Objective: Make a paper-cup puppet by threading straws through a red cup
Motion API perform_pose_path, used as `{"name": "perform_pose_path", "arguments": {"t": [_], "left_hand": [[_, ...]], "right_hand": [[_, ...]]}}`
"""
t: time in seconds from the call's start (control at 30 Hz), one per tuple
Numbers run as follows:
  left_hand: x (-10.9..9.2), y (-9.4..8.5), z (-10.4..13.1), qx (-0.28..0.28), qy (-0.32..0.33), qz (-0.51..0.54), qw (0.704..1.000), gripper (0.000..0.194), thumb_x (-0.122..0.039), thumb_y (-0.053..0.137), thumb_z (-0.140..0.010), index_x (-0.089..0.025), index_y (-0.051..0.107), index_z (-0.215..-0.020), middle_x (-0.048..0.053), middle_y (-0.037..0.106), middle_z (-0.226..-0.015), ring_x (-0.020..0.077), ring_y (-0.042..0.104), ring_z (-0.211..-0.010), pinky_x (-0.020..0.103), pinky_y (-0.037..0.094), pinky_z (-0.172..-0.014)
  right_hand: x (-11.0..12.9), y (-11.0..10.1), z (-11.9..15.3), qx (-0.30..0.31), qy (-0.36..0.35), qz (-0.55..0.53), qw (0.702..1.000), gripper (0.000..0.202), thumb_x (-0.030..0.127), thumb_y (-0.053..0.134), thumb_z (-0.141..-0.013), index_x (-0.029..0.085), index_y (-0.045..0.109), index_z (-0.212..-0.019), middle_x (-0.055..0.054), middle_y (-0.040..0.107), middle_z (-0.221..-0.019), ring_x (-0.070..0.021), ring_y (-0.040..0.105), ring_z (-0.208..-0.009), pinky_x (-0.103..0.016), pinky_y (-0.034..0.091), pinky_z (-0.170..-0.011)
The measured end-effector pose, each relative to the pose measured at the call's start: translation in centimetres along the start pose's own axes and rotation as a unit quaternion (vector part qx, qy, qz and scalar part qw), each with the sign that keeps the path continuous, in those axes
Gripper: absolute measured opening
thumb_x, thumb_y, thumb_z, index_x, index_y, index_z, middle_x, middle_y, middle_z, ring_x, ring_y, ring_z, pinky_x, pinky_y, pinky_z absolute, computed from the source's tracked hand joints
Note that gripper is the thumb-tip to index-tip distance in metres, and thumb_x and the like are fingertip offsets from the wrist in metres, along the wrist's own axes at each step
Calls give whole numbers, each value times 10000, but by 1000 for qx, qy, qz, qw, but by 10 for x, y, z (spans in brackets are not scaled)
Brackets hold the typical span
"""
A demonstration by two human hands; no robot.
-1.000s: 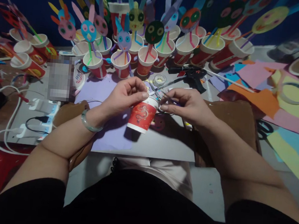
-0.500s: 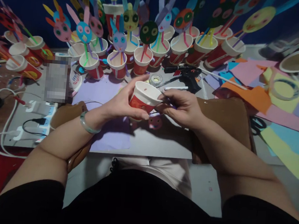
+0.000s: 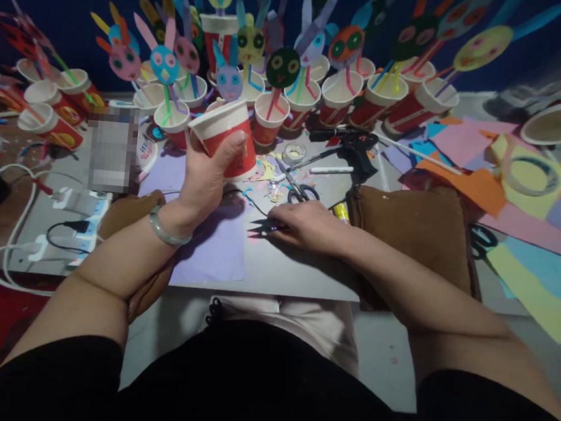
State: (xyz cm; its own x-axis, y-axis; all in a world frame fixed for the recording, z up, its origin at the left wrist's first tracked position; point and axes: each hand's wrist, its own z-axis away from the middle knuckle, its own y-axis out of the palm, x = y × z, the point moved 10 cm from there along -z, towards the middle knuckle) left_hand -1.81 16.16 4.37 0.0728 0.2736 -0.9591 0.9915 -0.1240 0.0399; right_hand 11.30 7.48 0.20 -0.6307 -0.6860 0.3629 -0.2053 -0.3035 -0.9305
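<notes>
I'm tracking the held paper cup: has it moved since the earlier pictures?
Yes. Judged against the small tape roll, the paper cup in the left hand has moved left and farther back.

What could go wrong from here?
The left hand holds the paper cup seemingly close to the puppet cup just right of it and might knock that over. The right hand holds pointed snips near a thin black cord and could nick it. Loose scissors lie just beyond; that hand might brush them.
</notes>
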Motion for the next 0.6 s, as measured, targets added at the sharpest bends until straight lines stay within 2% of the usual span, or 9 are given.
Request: {"name": "perform_pose_path", "arguments": {"t": [0.07,0.13,0.23,0.3,0.37,0.47,0.53,0.6], "left_hand": [[-4,-1,-1,-26,1,0,1000,642,-722,777,-784,-253,626,-1195,62,748,-1078,241,707,-1162,340,576,-930],[-11,-10,-2,-74,11,19,997,637,-745,743,-798,-241,619,-1168,68,738,-1099,237,707,-1159,351,577,-954],[-22,-31,-2,-160,41,79,983,612,-749,707,-812,-221,607,-1106,79,722,-1141,212,699,-1131,388,559,-1060],[-26,-40,-1,-190,61,98,975,531,-689,742,-801,-256,595,-1071,53,721,-1136,194,688,-1109,383,551,-1079],[-21,-42,-2,-187,59,98,976,505,-663,771,-781,-304,586,-1085,27,711,-1148,205,676,-1135,394,545,-1063],[-9,-36,-4,-152,44,53,986,552,-762,718,-804,-319,593,-1109,19,701,-1231,213,652,-1208,403,518,-1056],[-7,-32,-4,-134,67,58,987,619,-775,729,-797,-276,602,-1139,33,702,-1230,214,632,-1255,406,491,-1062],[-12,-30,-3,-130,105,56,984,617,-759,747,-794,-303,609,-1186,34,713,-1207,207,605,-1305,404,485,-1073]], "right_hand": [[3,7,-2,5,-8,19,1000,214,336,593,-974,171,701,-1056,-92,751,-963,-186,592,-752,-294,274,-635],[5,9,-4,-2,-28,38,999,224,350,609,-980,167,719,-1046,-101,748,-953,-202,594,-795,-303,307,-674],[9,5,-5,-40,-74,48,995,351,475,587,-1010,166,748,-968,-122,740,-927,-240,586,-881,-342,357,-776],[9,-1,-6,-77,-89,44,992,417,526,541,-1027,178,751,-937,-128,739,-937,-253,578,-910,-369,364,-823],[9,-5,-10,-101,-88,40,990,402,494,497,-1047,192,746,-956,-122,737,-949,-254,576,-918,-383,368,-847],[15,-7,-28,-91,-90,49,991,351,381,448,-1057,190,742,-1075,-118,737,-960,-254,581,-931,-397,367,-862],[21,-6,-51,-61,-93,68,991,348,327,445,-1052,172,735,-1167,-137,742,-988,-265,592,-971,-414,373,-873],[26,-7,-79,-37,-89,70,993,324,301,479,-1044,154,745,-1156,-177,744,-1053,-293,607,-1037,-459,405,-916]]}}
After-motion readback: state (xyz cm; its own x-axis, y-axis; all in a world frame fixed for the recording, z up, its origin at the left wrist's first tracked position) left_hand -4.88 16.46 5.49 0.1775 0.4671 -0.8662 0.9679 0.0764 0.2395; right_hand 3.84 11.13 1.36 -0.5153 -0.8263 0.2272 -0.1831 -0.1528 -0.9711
